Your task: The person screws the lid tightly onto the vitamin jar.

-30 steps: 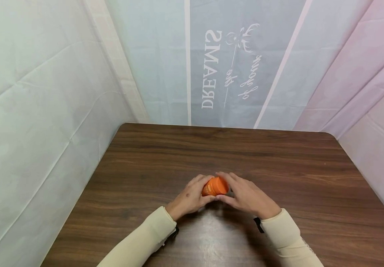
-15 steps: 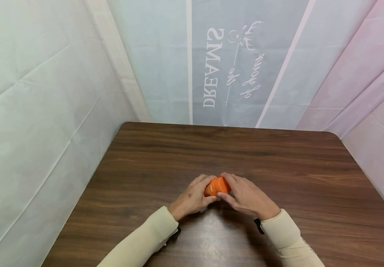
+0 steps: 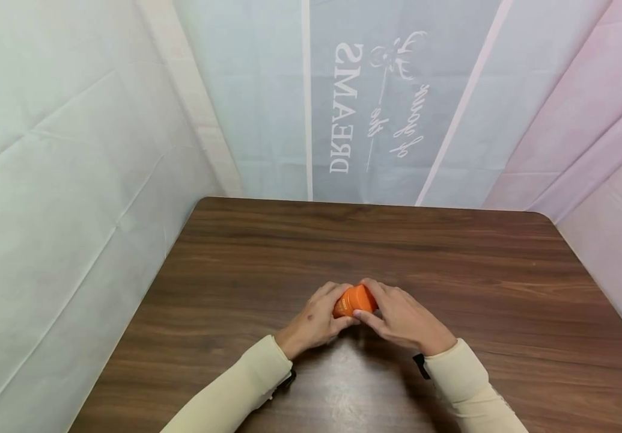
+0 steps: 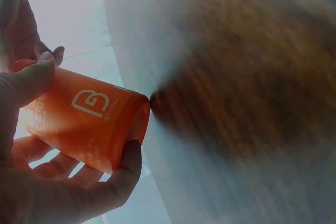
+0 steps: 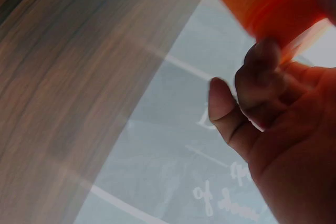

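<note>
An orange plastic bottle (image 3: 345,304) with white print is tilted between my two hands, its orange cap (image 3: 363,299) toward the right. My left hand (image 3: 313,319) grips the body, thumb on the near side and fingers around the far side. In the left wrist view the bottle's base edge (image 4: 137,124) meets or nearly meets the tabletop. My right hand (image 3: 402,316) holds the cap between thumb and fingers. In the right wrist view the fingertips (image 5: 265,53) lie against the cap, while one finger stands away from it. The top of the cap is mostly hidden.
A dark brown wooden table (image 3: 267,252) with rounded far corners lies under the hands. Behind it hangs a grey-blue cloth (image 3: 370,180) with white lettering. A pale sheet (image 3: 73,210) borders the left side, and a pinkish one (image 3: 576,120) the right.
My right thumb and fingers have moved onto the cap and taken hold of it; a second ago they stood more open around it. Bottle and left hand have shifted slightly right in view.
</note>
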Demonstrator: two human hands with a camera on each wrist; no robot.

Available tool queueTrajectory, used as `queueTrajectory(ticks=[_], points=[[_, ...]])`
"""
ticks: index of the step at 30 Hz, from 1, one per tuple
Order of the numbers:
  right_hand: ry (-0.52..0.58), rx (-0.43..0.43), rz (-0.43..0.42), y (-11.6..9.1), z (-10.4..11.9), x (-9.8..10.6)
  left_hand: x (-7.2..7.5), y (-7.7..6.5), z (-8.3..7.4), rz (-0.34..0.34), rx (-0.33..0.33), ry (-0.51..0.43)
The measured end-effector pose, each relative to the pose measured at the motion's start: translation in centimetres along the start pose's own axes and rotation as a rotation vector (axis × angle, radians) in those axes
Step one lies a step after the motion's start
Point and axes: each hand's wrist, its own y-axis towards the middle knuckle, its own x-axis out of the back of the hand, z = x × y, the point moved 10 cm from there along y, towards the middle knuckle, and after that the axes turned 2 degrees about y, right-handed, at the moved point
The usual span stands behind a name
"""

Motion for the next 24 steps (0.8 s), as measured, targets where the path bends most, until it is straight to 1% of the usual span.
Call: queueTrajectory(ticks=[5, 8, 12, 15, 20, 24], points=[[0.084, -0.059, 0.029, -0.1, -1.1, -0.2, 0.0, 0.2, 0.1, -0.007, 0.018, -0.015], [0.155, -0.081, 0.052, -0.1, -1.6, -0.4, 0.0, 0.4, 0.4, 0.0, 0.03, -0.033], [0.246, -0.077, 0.068, 0.2, -1.8, -0.5, 0.3, 0.7, 0.6, 0.009, 0.037, -0.048], [0.295, -0.07, 0.068, 0.4, -1.6, -0.3, 0.5, 0.9, 0.8, 0.018, 0.043, -0.05], [0.349, -0.064, 0.065, 0.8, -1.5, -0.2, 0.6, 1.0, 1.4, 0.035, 0.082, -0.064], [0.374, -0.046, 0.056, 1.1, -1.3, -0.2, 0.7, 1.0, 1.5, 0.051, 0.109, -0.09]])
